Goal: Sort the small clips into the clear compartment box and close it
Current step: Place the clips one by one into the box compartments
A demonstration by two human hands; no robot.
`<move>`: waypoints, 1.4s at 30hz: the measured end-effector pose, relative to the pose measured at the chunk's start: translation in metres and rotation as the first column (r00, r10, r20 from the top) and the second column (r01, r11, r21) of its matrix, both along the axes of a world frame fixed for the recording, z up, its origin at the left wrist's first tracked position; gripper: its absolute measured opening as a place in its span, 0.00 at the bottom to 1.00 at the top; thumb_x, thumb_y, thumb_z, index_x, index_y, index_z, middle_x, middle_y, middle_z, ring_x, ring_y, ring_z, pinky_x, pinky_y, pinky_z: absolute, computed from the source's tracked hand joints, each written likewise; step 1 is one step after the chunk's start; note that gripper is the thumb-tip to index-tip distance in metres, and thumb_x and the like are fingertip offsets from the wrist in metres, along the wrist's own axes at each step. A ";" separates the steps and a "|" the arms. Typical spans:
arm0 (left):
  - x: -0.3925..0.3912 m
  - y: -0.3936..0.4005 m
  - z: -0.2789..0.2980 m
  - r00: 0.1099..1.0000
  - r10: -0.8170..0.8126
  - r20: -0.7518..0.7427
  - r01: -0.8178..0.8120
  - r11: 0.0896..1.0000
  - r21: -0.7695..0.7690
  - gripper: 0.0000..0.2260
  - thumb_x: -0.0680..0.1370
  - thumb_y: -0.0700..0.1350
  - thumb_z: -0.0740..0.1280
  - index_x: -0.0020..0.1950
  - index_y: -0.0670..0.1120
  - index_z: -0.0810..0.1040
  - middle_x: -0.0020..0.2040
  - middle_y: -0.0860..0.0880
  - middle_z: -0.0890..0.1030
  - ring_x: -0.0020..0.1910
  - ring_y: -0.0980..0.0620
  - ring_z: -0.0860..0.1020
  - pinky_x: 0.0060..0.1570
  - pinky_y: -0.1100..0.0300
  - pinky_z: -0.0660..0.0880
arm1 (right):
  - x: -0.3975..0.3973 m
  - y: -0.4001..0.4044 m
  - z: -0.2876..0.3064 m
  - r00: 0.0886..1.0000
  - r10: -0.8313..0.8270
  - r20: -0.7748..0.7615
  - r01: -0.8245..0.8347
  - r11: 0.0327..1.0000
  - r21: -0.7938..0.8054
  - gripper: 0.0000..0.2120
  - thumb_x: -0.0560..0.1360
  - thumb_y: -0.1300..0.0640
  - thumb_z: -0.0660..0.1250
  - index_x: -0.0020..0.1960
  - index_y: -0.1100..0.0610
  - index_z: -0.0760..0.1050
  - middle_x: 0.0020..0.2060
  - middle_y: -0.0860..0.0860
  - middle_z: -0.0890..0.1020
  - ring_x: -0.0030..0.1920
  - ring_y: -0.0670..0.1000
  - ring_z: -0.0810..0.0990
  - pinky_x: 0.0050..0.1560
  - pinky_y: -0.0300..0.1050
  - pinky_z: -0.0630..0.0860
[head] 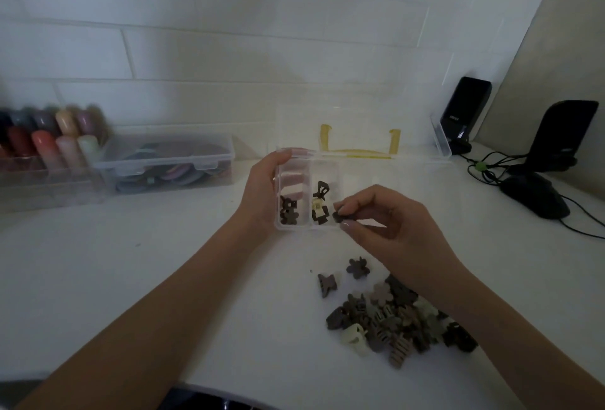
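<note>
The clear compartment box (327, 165) stands open on the white counter, its lid tilted back against the wall. My left hand (262, 190) grips its left end, thumb over the far rim and fingers under it. Several dark clips lie in the near left compartment (288, 211), and dark and cream clips (319, 205) lie in the one beside it. My right hand (386, 219) pinches a small dark clip (339, 215) between thumb and forefinger just above the box's near right edge. A pile of small brown, grey and cream clips (399, 321) lies near the counter's front, under my right forearm.
A closed clear box of coloured items (170, 160) and a tray of coloured bottles (49, 144) stand at the left by the tiled wall. Two black devices on stands (553, 154) with cables sit at the right. Two loose clips (343, 275) lie apart from the pile.
</note>
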State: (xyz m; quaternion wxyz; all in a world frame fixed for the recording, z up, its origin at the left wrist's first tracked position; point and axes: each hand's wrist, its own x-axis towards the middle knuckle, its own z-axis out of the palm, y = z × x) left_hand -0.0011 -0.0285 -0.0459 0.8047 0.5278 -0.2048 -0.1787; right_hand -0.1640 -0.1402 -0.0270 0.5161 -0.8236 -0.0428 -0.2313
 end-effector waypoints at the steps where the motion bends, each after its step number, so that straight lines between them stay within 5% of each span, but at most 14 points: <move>1: 0.000 0.000 0.000 1.000 0.007 -0.001 -0.007 1.000 0.000 0.11 0.70 0.50 0.61 0.44 0.47 0.80 0.46 0.47 0.81 0.43 0.49 0.80 0.44 0.55 0.74 | 0.003 0.003 0.002 1.000 -0.017 0.022 0.018 0.999 -0.042 0.07 0.71 0.67 0.69 0.45 0.57 0.75 0.45 0.50 0.83 0.48 0.46 0.82 0.48 0.38 0.79; 5: -0.001 -0.001 0.000 0.999 0.008 -0.037 -0.010 0.999 -0.035 0.12 0.69 0.50 0.63 0.44 0.46 0.82 0.44 0.44 0.81 0.43 0.46 0.80 0.43 0.55 0.75 | 0.023 0.019 0.019 0.984 -0.088 0.156 0.140 0.922 -0.361 0.11 0.70 0.59 0.72 0.45 0.52 0.69 0.42 0.47 0.82 0.45 0.45 0.80 0.42 0.38 0.75; 8: 0.000 -0.001 -0.002 0.999 0.012 -0.041 -0.015 0.997 -0.072 0.10 0.72 0.48 0.62 0.39 0.46 0.82 0.39 0.47 0.82 0.42 0.50 0.79 0.43 0.58 0.74 | 0.051 0.028 0.024 0.949 -0.123 0.290 0.293 0.684 -0.668 0.08 0.70 0.56 0.72 0.45 0.53 0.73 0.39 0.48 0.80 0.46 0.51 0.75 0.44 0.44 0.68; 12: -0.006 0.000 0.003 0.965 -0.170 -0.199 0.133 0.974 -0.183 0.08 0.72 0.46 0.62 0.40 0.43 0.77 0.33 0.45 0.79 0.33 0.49 0.79 0.36 0.61 0.74 | 0.073 0.032 0.015 0.927 -0.141 0.348 0.375 0.414 -0.830 0.07 0.67 0.63 0.71 0.43 0.56 0.77 0.46 0.53 0.79 0.47 0.56 0.75 0.43 0.49 0.70; 15: -0.002 0.000 -0.001 0.980 -0.119 -0.157 0.096 0.984 -0.150 0.12 0.69 0.48 0.65 0.45 0.41 0.79 0.40 0.43 0.80 0.40 0.47 0.79 0.43 0.56 0.74 | 0.059 0.023 0.020 0.938 -0.106 0.330 0.329 0.572 -0.751 0.05 0.70 0.62 0.69 0.45 0.54 0.79 0.45 0.51 0.78 0.45 0.51 0.73 0.45 0.43 0.69; 18: 0.001 -0.001 -0.002 0.997 -0.005 -0.071 0.000 0.998 -0.070 0.16 0.66 0.52 0.66 0.47 0.43 0.81 0.47 0.42 0.80 0.48 0.43 0.78 0.53 0.48 0.74 | 0.032 0.002 0.030 0.992 -0.018 0.123 0.093 0.765 -0.638 0.06 0.72 0.60 0.69 0.46 0.51 0.81 0.41 0.44 0.81 0.40 0.42 0.74 0.42 0.31 0.67; 21: 0.000 -0.002 0.001 0.997 0.009 -0.077 -0.011 1.000 -0.022 0.14 0.66 0.52 0.64 0.45 0.45 0.81 0.46 0.43 0.81 0.46 0.44 0.80 0.55 0.44 0.72 | 0.011 -0.016 0.035 0.994 0.074 -0.077 -0.104 0.837 -0.536 0.07 0.70 0.60 0.72 0.43 0.48 0.82 0.36 0.41 0.84 0.36 0.42 0.79 0.35 0.31 0.72; 27: -0.001 0.000 0.000 0.998 -0.019 -0.057 0.017 0.999 -0.032 0.11 0.76 0.49 0.60 0.48 0.45 0.79 0.47 0.45 0.80 0.41 0.49 0.82 0.43 0.54 0.76 | 0.010 -0.011 0.016 0.920 0.164 -0.355 -0.362 0.701 -0.614 0.16 0.69 0.54 0.73 0.56 0.47 0.80 0.45 0.43 0.83 0.39 0.40 0.78 0.39 0.27 0.71; 31: -0.002 0.000 0.001 0.998 -0.001 -0.064 -0.002 0.999 -0.050 0.11 0.77 0.46 0.58 0.45 0.45 0.79 0.42 0.46 0.81 0.37 0.50 0.82 0.37 0.59 0.76 | 0.014 -0.005 0.006 0.904 0.109 -0.413 -0.391 0.603 -0.695 0.17 0.71 0.54 0.71 0.59 0.46 0.78 0.53 0.42 0.81 0.48 0.38 0.76 0.50 0.26 0.69; 33: -0.002 0.000 0.001 0.998 0.018 -0.055 -0.020 0.999 -0.035 0.11 0.77 0.46 0.58 0.45 0.46 0.79 0.42 0.47 0.81 0.38 0.50 0.82 0.38 0.58 0.76 | 0.013 -0.005 0.004 0.907 0.115 -0.405 -0.382 0.630 -0.676 0.14 0.71 0.54 0.72 0.56 0.48 0.79 0.51 0.42 0.81 0.49 0.39 0.76 0.52 0.29 0.71; 37: -0.004 0.000 0.002 0.998 0.020 -0.052 -0.021 0.999 -0.028 0.11 0.76 0.45 0.58 0.43 0.46 0.79 0.39 0.48 0.82 0.38 0.49 0.81 0.36 0.60 0.75 | 0.013 -0.006 0.004 0.955 0.174 -0.241 -0.284 0.775 -0.565 0.13 0.70 0.63 0.71 0.52 0.52 0.78 0.42 0.44 0.83 0.43 0.44 0.80 0.38 0.33 0.74; 42: -0.002 0.006 0.004 0.995 0.000 -0.096 0.000 1.000 0.001 0.12 0.63 0.50 0.63 0.39 0.46 0.81 0.45 0.42 0.80 0.45 0.43 0.79 0.54 0.43 0.73 | 0.013 -0.010 0.010 0.973 -0.078 0.217 0.164 0.894 -0.416 0.17 0.71 0.68 0.67 0.55 0.52 0.78 0.42 0.43 0.82 0.39 0.46 0.79 0.37 0.35 0.77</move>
